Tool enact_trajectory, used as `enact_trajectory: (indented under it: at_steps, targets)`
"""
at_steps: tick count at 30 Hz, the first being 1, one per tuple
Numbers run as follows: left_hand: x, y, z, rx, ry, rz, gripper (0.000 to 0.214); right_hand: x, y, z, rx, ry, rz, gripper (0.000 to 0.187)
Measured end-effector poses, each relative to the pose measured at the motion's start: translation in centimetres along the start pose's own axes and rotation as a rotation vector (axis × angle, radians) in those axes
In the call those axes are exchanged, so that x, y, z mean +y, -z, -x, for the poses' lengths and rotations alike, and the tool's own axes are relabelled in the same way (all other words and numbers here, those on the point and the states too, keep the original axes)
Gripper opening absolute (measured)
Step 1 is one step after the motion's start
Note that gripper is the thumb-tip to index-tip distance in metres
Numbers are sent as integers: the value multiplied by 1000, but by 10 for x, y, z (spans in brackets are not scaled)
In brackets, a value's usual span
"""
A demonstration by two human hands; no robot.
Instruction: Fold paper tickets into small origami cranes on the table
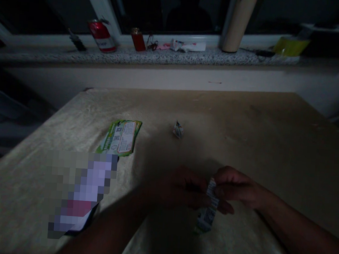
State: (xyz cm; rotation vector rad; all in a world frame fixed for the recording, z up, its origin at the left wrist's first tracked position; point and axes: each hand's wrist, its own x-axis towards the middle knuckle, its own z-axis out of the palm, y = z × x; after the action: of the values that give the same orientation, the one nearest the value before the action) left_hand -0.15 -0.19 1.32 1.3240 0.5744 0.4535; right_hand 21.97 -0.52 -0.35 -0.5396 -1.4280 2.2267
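1. A phone [84, 198], flat slab with a dark edge, lies on the tan, faintly shiny, wrinkled table [70, 128]; its screen is blurred into blocks.
2. A rounded red can [102, 37] leans on the speckled stone sill [159, 57]; what it holds is hidden.
3. A flat green packet [121, 139], glossy and printed, lies just beyond the phone; its contents cannot be seen.
4. A small red jar [138, 40] stands on the sill, too dim to tell what fills it.
5. A small, pointed folded paper [177, 130] sits alone mid-table.
6. The left hand [179, 187], mostly in shadow, is nearly closed, holding the strip between thumb and fingers.
7. The narrow printed strip [206, 218], greenish at its lower end, is held above the table between both hands.
8. A smooth tan tube [239, 25] stands upright, top cut off.
9. The right hand [236, 187] pinches the strip's upper end, fingers curled.
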Motion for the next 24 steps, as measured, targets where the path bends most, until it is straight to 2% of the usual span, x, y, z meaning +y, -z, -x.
enact_trajectory:
  at_steps: [3,5,8,14,16,18,21,24]
  targets:
    - [-2,5,0,-174,94,50,36,3,1,0,-29,-49,33,39]
    - [-4,6,-1,-197,126,46,38,5,1,0,-37,-74,17,39]
    - [-6,5,-2,-210,145,73,38,10,1,0,-51,-85,-137,38]
    - [-4,2,-2,-174,97,66,34,16,1,0,9,-129,-320,37]
    - [-6,2,-3,-118,78,103,37,16,2,-1,12,-98,-328,45]
    - [-8,2,-5,-3,41,165,41,15,4,-2,56,-34,-269,49]
    - [-12,0,-10,186,-30,172,44,12,5,-3,184,60,-49,48]
    - [-13,-4,-13,308,-98,102,41,9,3,-4,262,83,136,45]
